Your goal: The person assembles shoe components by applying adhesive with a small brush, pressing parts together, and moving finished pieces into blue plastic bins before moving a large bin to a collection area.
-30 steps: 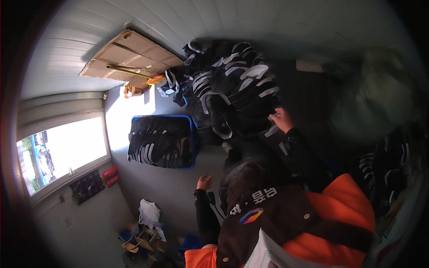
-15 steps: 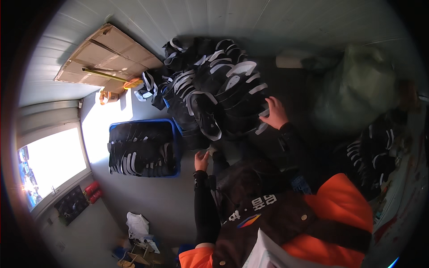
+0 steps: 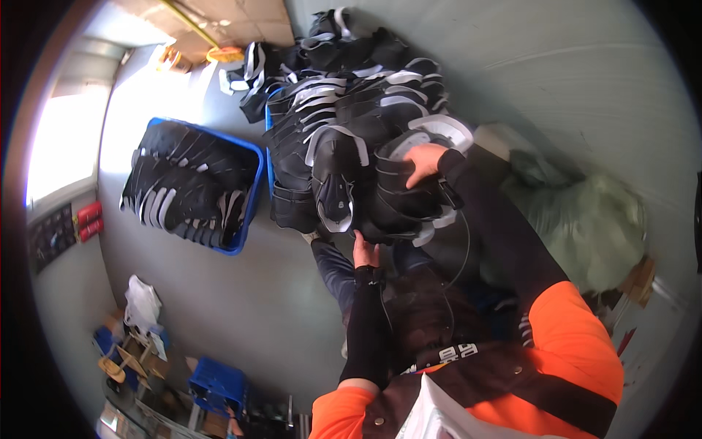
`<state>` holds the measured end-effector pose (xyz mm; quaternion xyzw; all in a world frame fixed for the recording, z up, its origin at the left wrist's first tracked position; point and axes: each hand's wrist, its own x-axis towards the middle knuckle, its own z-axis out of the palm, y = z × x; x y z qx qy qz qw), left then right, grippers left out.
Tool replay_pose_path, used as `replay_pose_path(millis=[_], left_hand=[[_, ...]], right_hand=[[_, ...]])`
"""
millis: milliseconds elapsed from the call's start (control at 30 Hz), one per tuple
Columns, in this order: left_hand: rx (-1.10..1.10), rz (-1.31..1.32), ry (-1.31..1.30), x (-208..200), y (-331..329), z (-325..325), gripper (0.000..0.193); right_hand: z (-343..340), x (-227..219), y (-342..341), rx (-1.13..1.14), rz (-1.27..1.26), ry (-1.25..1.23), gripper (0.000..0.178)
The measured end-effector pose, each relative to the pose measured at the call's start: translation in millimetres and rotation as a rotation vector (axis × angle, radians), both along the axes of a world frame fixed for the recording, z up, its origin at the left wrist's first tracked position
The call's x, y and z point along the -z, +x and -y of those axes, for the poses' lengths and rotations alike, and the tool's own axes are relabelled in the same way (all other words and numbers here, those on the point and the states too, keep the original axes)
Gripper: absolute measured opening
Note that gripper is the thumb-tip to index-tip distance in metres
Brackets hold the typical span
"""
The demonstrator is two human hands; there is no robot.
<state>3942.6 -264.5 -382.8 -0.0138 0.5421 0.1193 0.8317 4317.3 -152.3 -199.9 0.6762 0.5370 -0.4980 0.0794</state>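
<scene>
Spreading below you: one grey floor, with a pale wall ahead and a bright window at left. On the floor, left: one blue crate, packed with black shoe parts. Lower left: one white bag. Right: one cloudy green plastic bag, beyond your forearm. Main item, directly before you: one large shoe pile, black with pale trim, a blue edge showing at its left. Your right hand: fingers bent, touching the upper part of the pile's right-hand stack; how firmly closed, cannot tell. Your left hand: at the pile's near lower edge, fingers partly hidden, grip cannot be told.
</scene>
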Motion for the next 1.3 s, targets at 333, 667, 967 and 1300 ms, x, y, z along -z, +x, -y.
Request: replay_pose_path(millis=[333, 667, 967, 1300], left_hand=[[-0.185, -0.088, 0.305, -143, 102, -100, 0.055], [0.432, -1.268, 1.472, -194, 53, -149, 0.062], [0.223, -0.716, 1.020, -82, -115, -181, 0.029], [0.352, 0.092, 0.418, -33, -21, -158, 0.053]], right_hand=[[-35, -62, 8, 0.290, -0.245, 0.215, 0.050], [-5, 27, 74, 0.786, -0.340, 0.071, 0.045], [-18, 48, 70, 0.780, -0.370, 0.023, 0.052], [-24, 42, 66, 0.833, -0.500, -0.044, 0.046]])
